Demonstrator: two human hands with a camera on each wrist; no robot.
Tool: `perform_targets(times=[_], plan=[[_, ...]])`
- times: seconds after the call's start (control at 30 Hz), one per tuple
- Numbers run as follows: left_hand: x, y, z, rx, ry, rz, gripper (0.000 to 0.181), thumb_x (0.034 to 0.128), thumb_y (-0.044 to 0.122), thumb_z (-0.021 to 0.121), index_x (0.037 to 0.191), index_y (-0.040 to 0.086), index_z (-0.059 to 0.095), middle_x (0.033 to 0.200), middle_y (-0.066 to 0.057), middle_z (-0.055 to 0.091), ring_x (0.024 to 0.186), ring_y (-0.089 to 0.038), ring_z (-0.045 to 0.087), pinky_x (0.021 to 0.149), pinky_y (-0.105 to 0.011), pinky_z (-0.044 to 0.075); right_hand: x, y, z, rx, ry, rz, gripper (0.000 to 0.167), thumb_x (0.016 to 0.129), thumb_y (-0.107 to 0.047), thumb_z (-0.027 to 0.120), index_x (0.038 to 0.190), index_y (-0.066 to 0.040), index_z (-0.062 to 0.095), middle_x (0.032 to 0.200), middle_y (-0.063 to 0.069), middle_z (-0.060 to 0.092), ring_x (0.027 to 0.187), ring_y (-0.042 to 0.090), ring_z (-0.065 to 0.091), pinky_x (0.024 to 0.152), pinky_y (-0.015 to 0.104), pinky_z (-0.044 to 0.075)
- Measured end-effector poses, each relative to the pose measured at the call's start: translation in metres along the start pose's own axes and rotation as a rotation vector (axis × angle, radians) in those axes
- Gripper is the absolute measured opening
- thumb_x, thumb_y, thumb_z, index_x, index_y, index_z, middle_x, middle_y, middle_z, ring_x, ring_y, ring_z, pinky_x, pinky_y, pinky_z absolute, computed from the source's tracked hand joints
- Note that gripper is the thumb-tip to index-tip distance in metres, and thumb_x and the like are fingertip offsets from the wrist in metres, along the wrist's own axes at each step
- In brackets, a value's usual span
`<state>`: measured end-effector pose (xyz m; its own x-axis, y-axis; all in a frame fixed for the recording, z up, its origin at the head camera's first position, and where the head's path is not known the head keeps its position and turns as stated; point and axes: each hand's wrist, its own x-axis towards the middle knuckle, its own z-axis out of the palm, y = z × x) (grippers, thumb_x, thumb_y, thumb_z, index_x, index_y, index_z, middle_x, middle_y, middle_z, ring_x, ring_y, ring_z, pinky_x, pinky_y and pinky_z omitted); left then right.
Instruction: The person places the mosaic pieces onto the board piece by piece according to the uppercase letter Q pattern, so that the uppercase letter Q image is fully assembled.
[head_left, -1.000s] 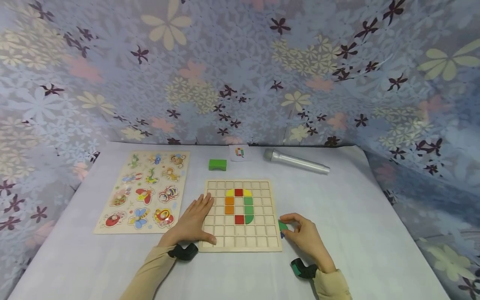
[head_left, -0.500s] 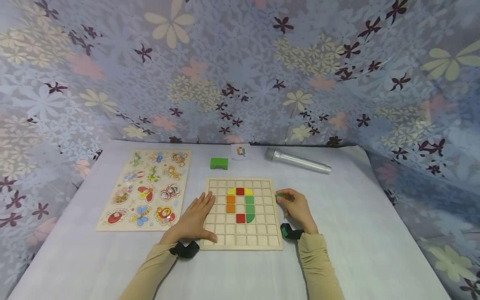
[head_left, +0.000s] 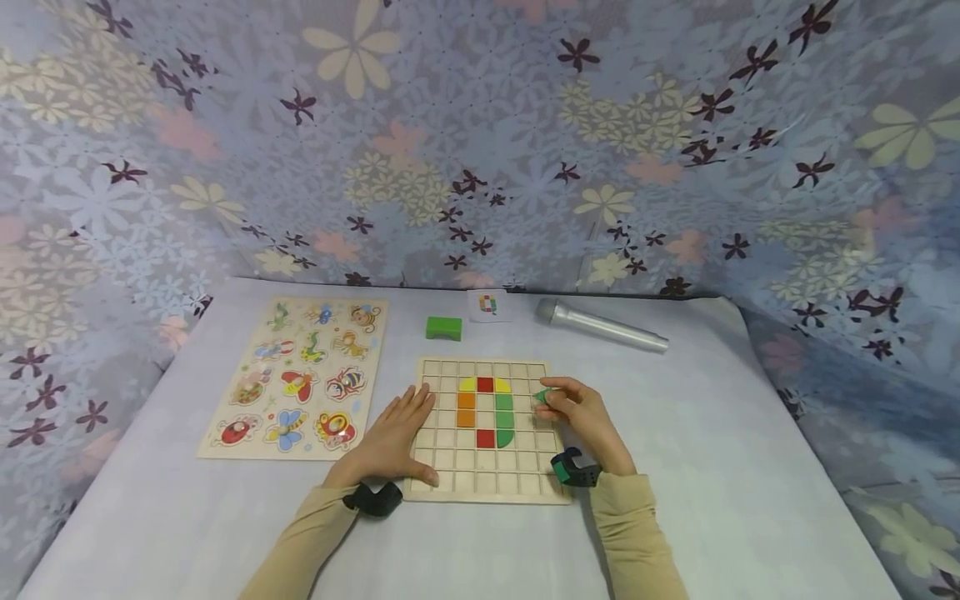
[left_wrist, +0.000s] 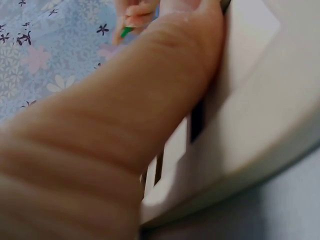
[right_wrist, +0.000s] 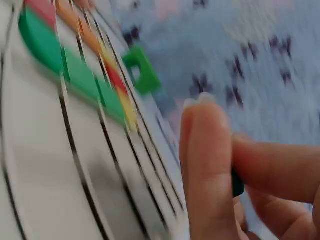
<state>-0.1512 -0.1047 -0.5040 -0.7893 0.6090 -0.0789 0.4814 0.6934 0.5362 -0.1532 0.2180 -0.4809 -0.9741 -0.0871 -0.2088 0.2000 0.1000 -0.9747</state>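
My left hand (head_left: 387,442) lies flat with straight fingers on the left edge of a wooden grid board (head_left: 465,483). Between thumb and fingers, my right hand (head_left: 591,421) pinches a small green piece (head_left: 542,397) above the board's right side. In the right wrist view the fingers mostly hide that dark green piece (right_wrist: 237,184). A ring of coloured tiles sits in the grid: red squares (head_left: 486,438), orange squares (head_left: 466,409), green squares (head_left: 505,410), a rounded green tile (head_left: 506,437) and rounded yellow tiles (head_left: 503,385). At the ring's lower left is a bare cell.
An insect puzzle board (head_left: 258,400) lies left of the grid board. Behind the grid stand a green arched block (head_left: 444,328), a small picture card (head_left: 488,306) with a similar coloured ring, and a silver microphone (head_left: 603,326). A floral cloth (head_left: 480,167) hangs behind the table.
My right hand has moved up from beside the board's lower right, then left over its right edge, carrying the green piece. The left hand stays on the board. The head view has shifted slightly.
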Motion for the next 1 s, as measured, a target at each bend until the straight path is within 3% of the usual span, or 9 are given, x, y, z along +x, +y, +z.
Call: perform_targets(times=[0.2,0.43,0.67,1.0], plan=[[0.001,0.003,-0.002,0.007,0.004,-0.004,0.127,0.0632,0.050,0.085,0.153,-0.005,0.014,0.162,-0.022,0.006,0.150,-0.042,0.003,0.122,-0.056,0.008,-0.003,-0.010,0.050,-0.186,-0.050,-0.024,0.023,0.091,-0.013,0.066,0.109,0.002,0.066,0.085,0.001,0.067,0.065,0.009,0.063,0.051,0.018,0.043],[0.001,0.001,0.000,0.008,0.000,-0.001,0.126,0.0647,0.051,0.084,0.153,-0.005,0.014,0.162,-0.022,0.006,0.150,-0.042,0.003,0.122,-0.056,0.009,-0.004,-0.003,0.094,-0.379,-0.042,-0.108,0.011,0.082,-0.011,0.076,0.085,-0.003,0.070,0.075,0.006,0.072,0.060,0.008,0.061,0.052,0.019,0.047],[0.001,0.000,0.001,0.013,0.008,0.004,0.125,0.0643,0.051,0.084,0.152,-0.006,0.015,0.162,-0.023,0.007,0.150,-0.042,0.003,0.121,-0.057,0.009,-0.004,0.003,0.104,-0.483,-0.021,-0.166,0.007,0.082,-0.011,0.076,0.085,-0.006,0.072,0.075,0.004,0.071,0.060,0.007,0.058,0.052,0.018,0.045],[0.001,-0.001,0.002,0.017,0.008,0.004,0.125,0.0646,0.051,0.084,0.152,-0.006,0.015,0.162,-0.022,0.007,0.150,-0.042,0.004,0.121,-0.056,0.010,-0.006,0.004,0.107,-0.643,0.018,-0.237,0.006,0.081,-0.011,0.077,0.085,-0.010,0.073,0.090,0.005,0.068,0.081,0.015,0.063,0.070,0.026,0.053]])
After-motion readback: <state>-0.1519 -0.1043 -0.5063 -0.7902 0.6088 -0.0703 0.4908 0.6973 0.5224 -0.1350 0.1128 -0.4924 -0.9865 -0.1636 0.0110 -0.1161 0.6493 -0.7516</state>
